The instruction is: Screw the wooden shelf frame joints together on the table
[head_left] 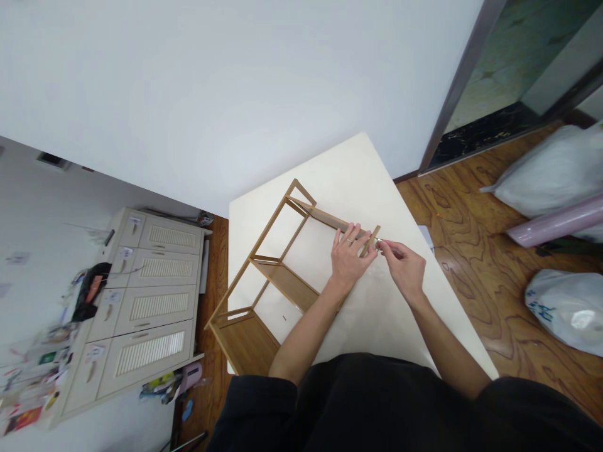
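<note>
A light wooden shelf frame (277,276) with three shelves lies on its side across a cream table (348,169). My left hand (348,254) rests on the frame's upper right end, fingers laid over the wood and gripping it. My right hand (402,263) sits just right of that end, fingers pinched together on a small metallic item at the frame's corner post (370,240). What the pinch holds is too small to name. A tiny loose piece (284,317) lies on the table between the shelves.
A white drawer cabinet (141,301) with clutter stands at the left. Wooden floor (475,276) on the right carries white plastic bags (565,307) and a pink roll (560,223). A dark door frame (459,81) rises at the upper right.
</note>
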`<action>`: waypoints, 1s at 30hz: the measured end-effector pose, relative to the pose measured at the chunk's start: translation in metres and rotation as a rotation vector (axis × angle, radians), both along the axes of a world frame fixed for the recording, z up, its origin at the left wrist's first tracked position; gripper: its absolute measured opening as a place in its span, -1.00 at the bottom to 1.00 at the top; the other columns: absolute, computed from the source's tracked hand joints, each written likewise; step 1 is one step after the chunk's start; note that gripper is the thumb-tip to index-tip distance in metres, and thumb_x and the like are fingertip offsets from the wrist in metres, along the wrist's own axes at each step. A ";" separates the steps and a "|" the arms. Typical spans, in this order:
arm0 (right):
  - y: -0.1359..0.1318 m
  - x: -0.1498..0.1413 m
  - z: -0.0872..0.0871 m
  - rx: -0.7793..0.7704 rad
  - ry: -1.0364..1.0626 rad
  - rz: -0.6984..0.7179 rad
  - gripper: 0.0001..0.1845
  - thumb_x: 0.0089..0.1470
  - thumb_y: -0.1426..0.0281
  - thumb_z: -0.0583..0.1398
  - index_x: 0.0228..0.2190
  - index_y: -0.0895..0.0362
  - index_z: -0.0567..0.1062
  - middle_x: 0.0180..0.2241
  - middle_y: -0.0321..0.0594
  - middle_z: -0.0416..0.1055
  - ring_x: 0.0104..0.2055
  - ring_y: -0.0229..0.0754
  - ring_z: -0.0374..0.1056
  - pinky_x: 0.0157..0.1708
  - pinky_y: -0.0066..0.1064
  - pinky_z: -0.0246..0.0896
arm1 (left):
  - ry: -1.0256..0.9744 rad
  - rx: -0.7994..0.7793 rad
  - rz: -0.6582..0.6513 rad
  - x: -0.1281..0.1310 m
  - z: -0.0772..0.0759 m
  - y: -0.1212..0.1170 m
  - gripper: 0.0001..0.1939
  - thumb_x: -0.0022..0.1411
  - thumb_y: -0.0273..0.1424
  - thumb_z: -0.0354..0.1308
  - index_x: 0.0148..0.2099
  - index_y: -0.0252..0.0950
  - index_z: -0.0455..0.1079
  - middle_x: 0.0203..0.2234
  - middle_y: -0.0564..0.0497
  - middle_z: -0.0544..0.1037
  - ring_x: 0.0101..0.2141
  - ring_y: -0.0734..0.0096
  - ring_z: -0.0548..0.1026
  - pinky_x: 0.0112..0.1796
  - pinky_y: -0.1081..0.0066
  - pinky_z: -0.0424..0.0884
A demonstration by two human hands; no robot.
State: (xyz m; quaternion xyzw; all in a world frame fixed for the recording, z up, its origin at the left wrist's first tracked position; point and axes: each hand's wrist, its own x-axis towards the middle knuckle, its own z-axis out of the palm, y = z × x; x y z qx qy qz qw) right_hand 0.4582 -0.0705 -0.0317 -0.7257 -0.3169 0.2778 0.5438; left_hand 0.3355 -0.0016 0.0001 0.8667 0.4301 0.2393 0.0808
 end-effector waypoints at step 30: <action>0.024 0.035 0.018 -0.018 0.830 0.204 -0.71 -0.12 0.29 0.51 -0.45 0.12 0.55 -0.42 -0.22 0.61 -0.44 -0.32 0.51 -0.31 -0.57 0.54 | 0.103 0.050 -0.030 0.000 -0.007 0.001 -0.65 0.38 -0.32 0.13 0.17 -0.14 0.48 0.24 -0.14 0.43 0.30 0.19 0.31 0.23 0.12 0.33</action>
